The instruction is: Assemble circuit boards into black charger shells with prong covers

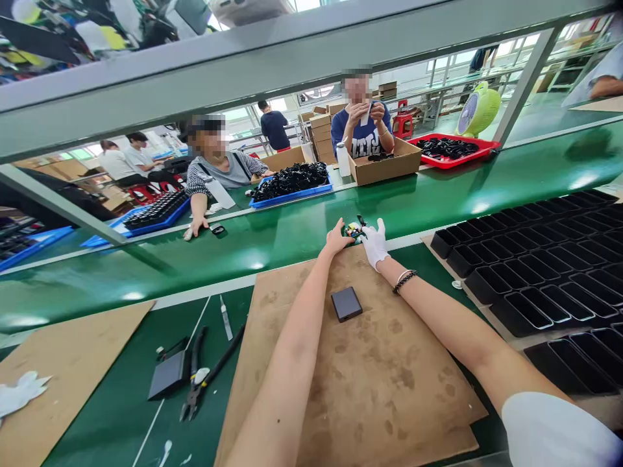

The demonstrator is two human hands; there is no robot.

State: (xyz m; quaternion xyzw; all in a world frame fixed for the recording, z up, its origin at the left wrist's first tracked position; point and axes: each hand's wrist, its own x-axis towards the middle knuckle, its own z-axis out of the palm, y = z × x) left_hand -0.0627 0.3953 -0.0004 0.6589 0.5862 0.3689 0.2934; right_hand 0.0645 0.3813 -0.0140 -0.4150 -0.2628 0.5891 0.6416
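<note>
Both my arms reach forward to the edge of the green conveyor belt (272, 240). Between my hands is a small electronic assembly (354, 229) with white, yellow and blue bits and a black piece at its top. My bare left hand (338, 239) grips its left side with fingers and thumb. On its right side, my right hand (374, 244), in a white glove, holds it too, thumb raised. Closer to me, a flat dark grey square case (347, 304) lies on the brown cardboard sheet (370, 376).
Left lie black-handled cutting pliers (195, 389), a small knife-like tool (226, 318) and a black box (169, 373). Rows of black open cases (530, 259) fill the right. Across the belt, a co-worker's hand (197, 226) rests near a small black part (217, 229). A metal shelf beam (243, 65) crosses overhead.
</note>
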